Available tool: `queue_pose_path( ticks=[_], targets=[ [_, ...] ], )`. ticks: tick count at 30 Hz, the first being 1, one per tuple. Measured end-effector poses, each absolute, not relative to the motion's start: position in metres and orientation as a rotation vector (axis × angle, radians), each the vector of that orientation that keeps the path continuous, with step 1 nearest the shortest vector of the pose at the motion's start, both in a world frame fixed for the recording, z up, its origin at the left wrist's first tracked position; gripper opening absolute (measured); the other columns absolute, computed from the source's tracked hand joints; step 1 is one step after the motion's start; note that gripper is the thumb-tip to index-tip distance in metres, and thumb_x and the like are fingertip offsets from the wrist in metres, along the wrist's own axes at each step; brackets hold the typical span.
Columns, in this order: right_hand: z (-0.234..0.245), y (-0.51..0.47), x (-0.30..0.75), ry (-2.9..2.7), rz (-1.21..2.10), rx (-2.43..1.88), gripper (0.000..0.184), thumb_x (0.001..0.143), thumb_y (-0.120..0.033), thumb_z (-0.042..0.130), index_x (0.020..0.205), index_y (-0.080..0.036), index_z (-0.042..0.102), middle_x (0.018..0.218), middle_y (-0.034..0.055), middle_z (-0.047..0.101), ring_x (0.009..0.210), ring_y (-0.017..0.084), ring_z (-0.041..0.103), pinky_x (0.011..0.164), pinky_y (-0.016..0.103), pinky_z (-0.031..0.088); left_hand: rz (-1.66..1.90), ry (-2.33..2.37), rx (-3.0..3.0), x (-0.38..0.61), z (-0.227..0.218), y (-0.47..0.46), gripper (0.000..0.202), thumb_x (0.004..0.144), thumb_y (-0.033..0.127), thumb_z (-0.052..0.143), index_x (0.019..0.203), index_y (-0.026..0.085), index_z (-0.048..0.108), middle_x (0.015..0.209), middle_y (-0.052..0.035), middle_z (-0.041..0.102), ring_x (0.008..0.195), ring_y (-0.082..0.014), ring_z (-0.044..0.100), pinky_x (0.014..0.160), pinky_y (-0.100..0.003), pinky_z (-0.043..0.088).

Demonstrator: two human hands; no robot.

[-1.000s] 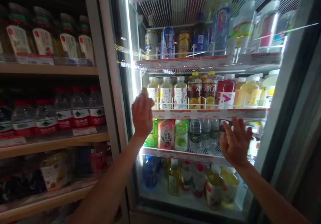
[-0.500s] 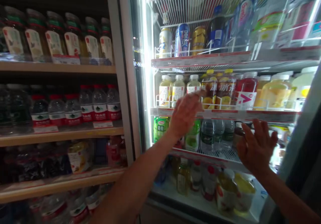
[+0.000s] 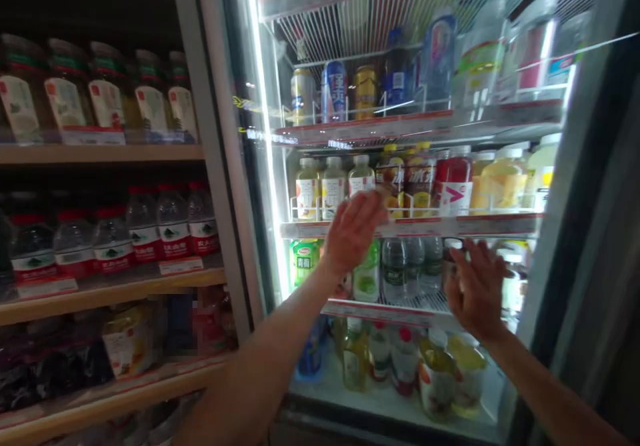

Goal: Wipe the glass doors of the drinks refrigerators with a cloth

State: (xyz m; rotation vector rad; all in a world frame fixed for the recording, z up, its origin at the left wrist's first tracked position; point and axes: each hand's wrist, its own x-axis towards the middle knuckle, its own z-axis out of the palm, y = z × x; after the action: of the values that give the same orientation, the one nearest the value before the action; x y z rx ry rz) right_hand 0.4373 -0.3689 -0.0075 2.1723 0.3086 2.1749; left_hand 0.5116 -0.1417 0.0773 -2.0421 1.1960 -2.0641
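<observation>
I face an open drinks cooler full of bottles. My left hand point(image 3: 353, 231) reaches in at the middle shelf rail point(image 3: 415, 226), fingers stretched out and holding nothing, just in front of a pale tea bottle point(image 3: 361, 179). My right hand point(image 3: 477, 289) is spread flat with fingers apart, held up in front of the clear water bottles point(image 3: 407, 266) on the shelf below. A pink bottle is mostly hidden behind my left wrist.
The top cooler shelf carries cans point(image 3: 334, 91) and tall bottles. Juice bottles point(image 3: 435, 373) stand on the cooler floor. Wooden shelves point(image 3: 110, 289) at left hold red-capped water bottles point(image 3: 145, 229) and tea bottles. The dark door frame point(image 3: 590, 186) stands at right.
My left hand moved from the cooler's left edge rightwards to the middle shelf rail. My right hand stayed spread by the water bottles. The view swung slightly.
</observation>
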Motion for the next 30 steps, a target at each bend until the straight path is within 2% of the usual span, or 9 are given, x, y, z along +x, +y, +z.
queue_pose_path(
  ticks=[2, 3, 7, 12, 17, 22, 24, 27, 30],
  targets=[
    [-0.007, -0.367, 0.435, 0.308, 2.193, 2.203, 0.062, 0.082, -0.016, 0.045, 0.14, -0.023, 0.026, 0.144, 0.0103, 0.032, 0.133, 0.028, 0.028, 0.106, 0.054, 0.022, -2.311, 1.055, -2.161, 0.512, 0.079, -0.148, 0.053, 0.086, 0.015, 0.038, 0.138, 0.015, 0.029, 0.145, -0.0084, 0.031, 0.138, -0.0226, 0.005, 0.112, -0.047, 0.021],
    [-0.007, -0.367, 0.434, 0.31, 2.197, 2.22, 0.063, 0.082, -0.016, 0.044, 0.141, -0.023, 0.023, 0.144, 0.0104, 0.032, 0.133, 0.027, 0.027, 0.106, 0.054, 0.022, -2.307, 1.137, -2.096, 0.512, 0.078, -0.151, 0.052, 0.086, 0.015, 0.038, 0.137, 0.015, 0.03, 0.145, -0.0078, 0.032, 0.138, -0.0224, 0.005, 0.112, -0.046, 0.02],
    [-0.001, -0.372, 0.422, 0.316, 2.239, 2.253, 0.065, 0.082, -0.016, 0.044, 0.142, -0.024, 0.019, 0.146, 0.0107, 0.028, 0.134, 0.026, 0.027, 0.106, 0.053, 0.025, -1.904, 1.617, -1.582, 0.506, 0.078, -0.167, 0.043, 0.085, 0.017, 0.042, 0.128, 0.021, 0.044, 0.142, 0.0009, 0.037, 0.138, -0.0187, 0.012, 0.114, -0.039, 0.018],
    [0.002, -0.389, 0.397, 0.187, 2.31, 2.216, 0.063, 0.083, -0.019, 0.044, 0.141, -0.024, 0.022, 0.145, 0.0119, 0.029, 0.132, 0.028, 0.03, 0.102, 0.054, 0.03, -2.242, 1.271, -2.05, 0.496, 0.095, -0.196, 0.045, 0.087, 0.016, 0.037, 0.132, 0.019, 0.04, 0.141, -0.0046, 0.039, 0.137, -0.0208, 0.016, 0.114, -0.045, 0.018],
    [-0.008, -0.41, 0.373, 0.163, 2.186, 2.266, 0.062, 0.083, -0.015, 0.042, 0.141, -0.024, 0.022, 0.143, 0.0119, 0.033, 0.131, 0.027, 0.032, 0.101, 0.053, 0.032, -1.834, 1.747, -1.441, 0.484, 0.089, -0.234, 0.038, 0.087, 0.018, 0.037, 0.123, 0.02, 0.049, 0.138, -0.0005, 0.043, 0.132, -0.0192, 0.031, 0.111, -0.038, 0.026],
    [-0.013, -0.435, 0.355, 0.055, 2.199, 2.213, 0.064, 0.082, -0.014, 0.043, 0.142, -0.023, 0.021, 0.145, 0.0125, 0.03, 0.132, 0.027, 0.03, 0.102, 0.052, 0.032, -2.151, 1.469, -1.915, 0.474, 0.108, -0.275, 0.041, 0.087, 0.017, 0.036, 0.127, 0.016, 0.045, 0.142, -0.0045, 0.038, 0.134, -0.0251, 0.025, 0.11, -0.045, 0.025],
    [-0.014, -0.444, 0.35, 0.013, 2.182, 2.206, 0.064, 0.082, -0.015, 0.043, 0.141, -0.024, 0.022, 0.144, 0.0125, 0.03, 0.132, 0.027, 0.031, 0.102, 0.052, 0.032, -2.049, 1.611, -1.797, 0.469, 0.107, -0.292, 0.038, 0.088, 0.02, 0.036, 0.125, 0.018, 0.048, 0.142, -0.0025, 0.038, 0.134, -0.0239, 0.027, 0.11, -0.044, 0.025],
    [-0.017, -0.455, 0.342, -0.018, 2.158, 2.205, 0.063, 0.082, -0.015, 0.043, 0.141, -0.023, 0.022, 0.143, 0.0132, 0.032, 0.131, 0.028, 0.032, 0.101, 0.053, 0.032, -1.726, 1.9, -1.404, 0.46, 0.104, -0.316, 0.035, 0.089, 0.022, 0.035, 0.12, 0.02, 0.051, 0.14, 0.002, 0.041, 0.132, -0.0165, 0.031, 0.11, -0.035, 0.026],
    [-0.019, -0.465, 0.335, -0.038, 2.164, 2.208, 0.063, 0.082, -0.014, 0.044, 0.141, -0.024, 0.023, 0.143, 0.013, 0.032, 0.131, 0.028, 0.032, 0.101, 0.054, 0.033, -1.755, 1.836, -1.617, 0.451, 0.109, -0.337, 0.038, 0.087, 0.024, 0.039, 0.123, 0.016, 0.048, 0.142, -0.0042, 0.037, 0.133, -0.0213, 0.029, 0.109, -0.041, 0.027]
  ],
)
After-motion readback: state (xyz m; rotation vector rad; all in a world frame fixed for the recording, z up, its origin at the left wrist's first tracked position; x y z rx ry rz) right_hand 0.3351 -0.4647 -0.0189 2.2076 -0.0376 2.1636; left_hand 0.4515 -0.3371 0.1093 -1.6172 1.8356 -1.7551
